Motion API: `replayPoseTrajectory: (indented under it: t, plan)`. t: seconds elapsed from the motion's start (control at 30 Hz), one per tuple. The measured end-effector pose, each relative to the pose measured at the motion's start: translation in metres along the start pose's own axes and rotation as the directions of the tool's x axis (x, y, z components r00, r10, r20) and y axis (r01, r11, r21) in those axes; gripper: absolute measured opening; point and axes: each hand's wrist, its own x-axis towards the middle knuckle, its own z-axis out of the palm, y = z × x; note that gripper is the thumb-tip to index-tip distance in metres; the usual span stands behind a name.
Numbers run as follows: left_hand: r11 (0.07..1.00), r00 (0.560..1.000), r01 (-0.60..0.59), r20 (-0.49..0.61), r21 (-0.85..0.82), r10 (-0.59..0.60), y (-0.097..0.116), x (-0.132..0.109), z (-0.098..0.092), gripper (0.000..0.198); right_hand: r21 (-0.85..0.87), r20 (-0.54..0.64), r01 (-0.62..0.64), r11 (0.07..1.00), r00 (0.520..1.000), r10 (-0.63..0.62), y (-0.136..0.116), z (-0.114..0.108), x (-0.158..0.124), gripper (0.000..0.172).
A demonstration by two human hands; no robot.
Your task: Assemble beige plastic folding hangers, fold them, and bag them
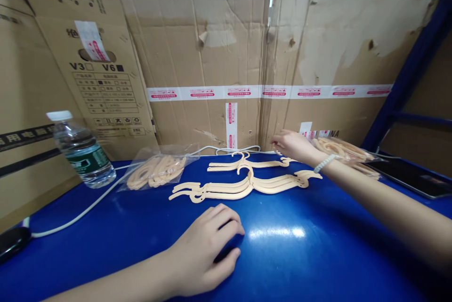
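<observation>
My left hand (208, 250) rests on the blue tabletop, palm down, with its fingers loosely bent, the thumb apart and nothing held. Just beyond it lies a row of beige folding clothes hangers (226, 191), lined up side by side with a hook at the middle. Behind these, a smaller group of beige hangers (226, 165) lies along the table. My right hand (294, 146), wearing a beaded bracelet (325, 163), reaches over the right end of that back group. Its fingers are bent down and together; whatever may be between the fingertips is hidden.
A clear bag of folded hangers (158, 170) lies left, beside a water bottle (83, 151). More bagged hangers (339, 149) and a dark tablet-like device (413, 177) are at right. A white cable (81, 212) crosses the left side. Cardboard (197, 57) stands behind.
</observation>
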Motion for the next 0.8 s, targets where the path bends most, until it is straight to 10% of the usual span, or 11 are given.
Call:
replayPoseTrajectory:
  t: [0.17, 0.27, 0.4, 0.63, 0.8]
  plan:
    - [0.979, 0.992, 0.109, -0.042, -0.171, -0.117, 0.003, 0.003, -0.002, 0.027, 0.278, -0.191, 0.019, 0.960, 0.981, 0.036, -0.029, -0.033, -0.030, 0.016]
    - [0.875, 0.952, 0.279, -0.008, -0.396, -0.307, 0.005, 0.005, 0.000, 0.028, 0.780, -0.229, 0.103, 0.618, 0.965, 0.127, -0.068, -0.037, -0.055, 0.016]
    - [0.643, 0.902, 0.332, 0.032, -0.690, -0.432, 0.007, 0.005, 0.005, 0.039, 0.940, -0.102, 0.061, 0.335, 0.989, 0.105, -0.127, -0.025, -0.088, 0.010]
    - [0.123, 0.692, 0.312, 0.137, -0.942, -0.709, 0.013, 0.008, 0.005, 0.045, 0.912, -0.049, 0.109, 0.397, 0.986, -0.158, -0.157, -0.020, -0.096, 0.010]
    - [-0.011, 0.647, 0.276, 0.195, -0.961, -0.737, 0.005, 0.010, 0.003, 0.049, 0.826, -0.092, 0.113, 0.552, 0.994, -0.066, -0.117, -0.025, -0.060, 0.018]
